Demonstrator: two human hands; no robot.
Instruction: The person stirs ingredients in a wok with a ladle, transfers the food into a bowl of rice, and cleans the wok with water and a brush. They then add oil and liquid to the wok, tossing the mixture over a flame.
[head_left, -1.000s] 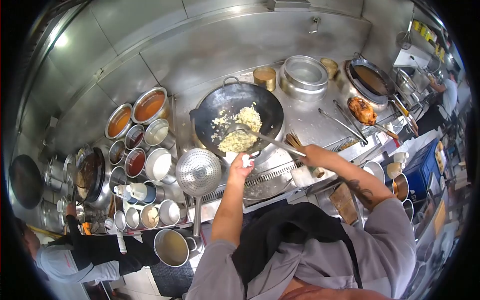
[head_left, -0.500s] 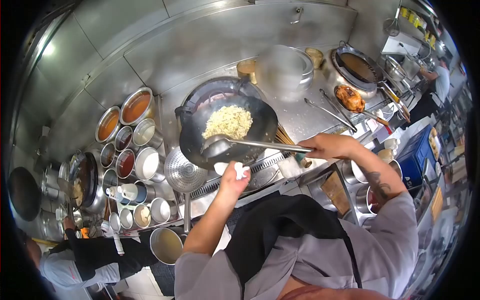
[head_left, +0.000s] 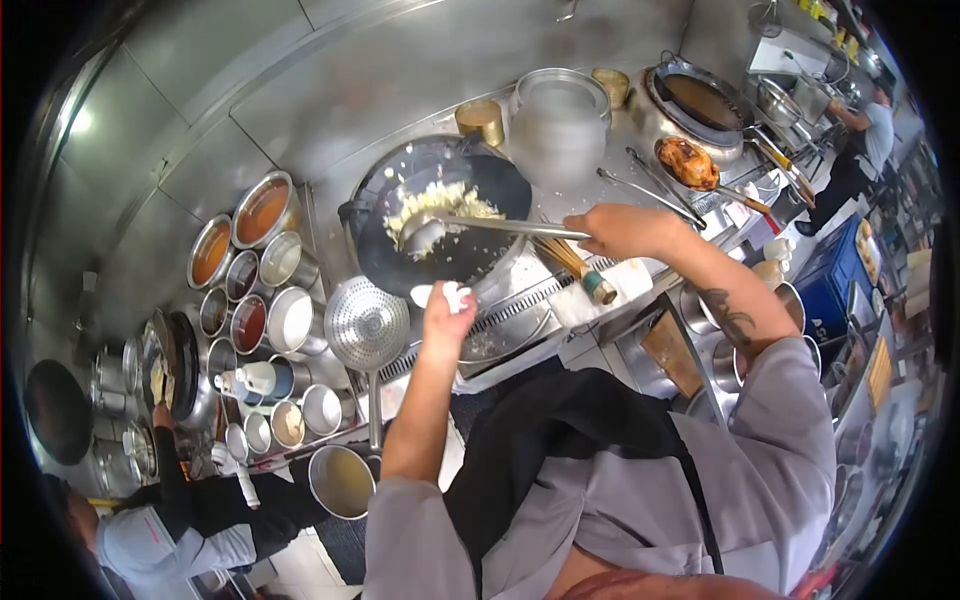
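Note:
My left hand (head_left: 449, 318) is closed around a folded white cloth (head_left: 428, 294) at the near edge of a black wok (head_left: 440, 262); whether a handle lies under the cloth is hidden. My right hand (head_left: 622, 232) grips the end of a long metal ladle (head_left: 515, 226), its bowl down inside the wok. Loose pale yellow and white food (head_left: 432, 199), like egg and rice, lies spread in the wok. Some bits are in the air above its far side.
A perforated strainer (head_left: 366, 322) lies left of the wok. Beyond it stand several metal pots, one with red sauce (head_left: 250, 322). A bamboo brush (head_left: 585, 272), tongs (head_left: 655, 195) and a roasted bird (head_left: 687, 163) are on the right. A co-worker (head_left: 170, 530) stands at far left.
The wok has tipped, and the heaped food is now scattered, with pieces flying up. The ladle has shifted left with my right hand. The camera view has moved a little.

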